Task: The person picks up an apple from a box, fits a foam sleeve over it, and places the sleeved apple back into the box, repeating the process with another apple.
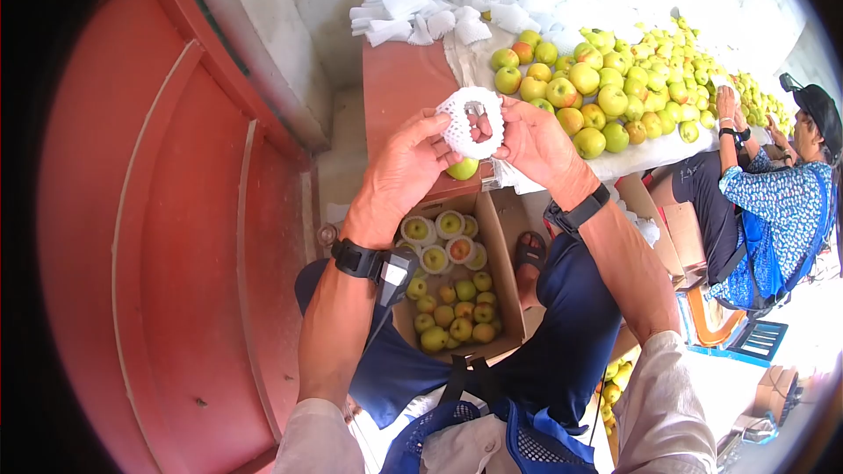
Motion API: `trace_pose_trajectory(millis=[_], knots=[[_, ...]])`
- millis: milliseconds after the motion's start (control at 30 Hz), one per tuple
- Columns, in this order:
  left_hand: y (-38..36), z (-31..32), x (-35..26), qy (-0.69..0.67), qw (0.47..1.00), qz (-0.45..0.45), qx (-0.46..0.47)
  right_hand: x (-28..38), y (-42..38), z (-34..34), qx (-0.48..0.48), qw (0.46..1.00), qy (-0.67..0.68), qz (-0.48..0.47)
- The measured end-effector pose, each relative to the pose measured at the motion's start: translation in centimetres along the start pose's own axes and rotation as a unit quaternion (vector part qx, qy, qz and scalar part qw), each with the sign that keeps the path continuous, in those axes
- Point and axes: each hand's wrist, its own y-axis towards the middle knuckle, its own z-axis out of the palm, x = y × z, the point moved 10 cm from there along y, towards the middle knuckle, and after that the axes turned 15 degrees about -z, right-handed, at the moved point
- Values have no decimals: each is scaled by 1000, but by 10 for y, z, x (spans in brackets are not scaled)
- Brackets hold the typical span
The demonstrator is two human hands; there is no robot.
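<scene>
A white foam net sleeve [457, 128] is stretched into an open ring between my two hands, above the table's near edge. My left hand [406, 156] pinches its left side, while the fingers of my right hand [537, 139] grip the right side. Through the ring's opening some fingertips show. Just under the sleeve, a green apple [463, 169] sits at the table edge, partly covered by my left fingers. Below my hands, a cardboard box [505, 285] between my legs holds bare apples [458, 314] at the near end and sleeved apples [435, 258] at the far end.
A large heap of green-yellow apples [612, 101] covers a white cloth on the red table [399, 79]. Foam sleeves [407, 3] are piled behind. To the right, a seated person [777, 202] reaches into the apples. A red door [167, 237] stands close on the left.
</scene>
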Motion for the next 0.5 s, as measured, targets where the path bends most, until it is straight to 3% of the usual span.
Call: trace_pose_trajectory(millis=[267,333,500], knots=[[-3,8,-6,-89,994,57,-19,1,-1,-5,-24,998,55,-15],[0,7,-3,-91,995,48,-18,2,0,4,26,995,99,-20],[11,-2,8,-73,997,26,20,10,0,12,-10,993,107,-42]])
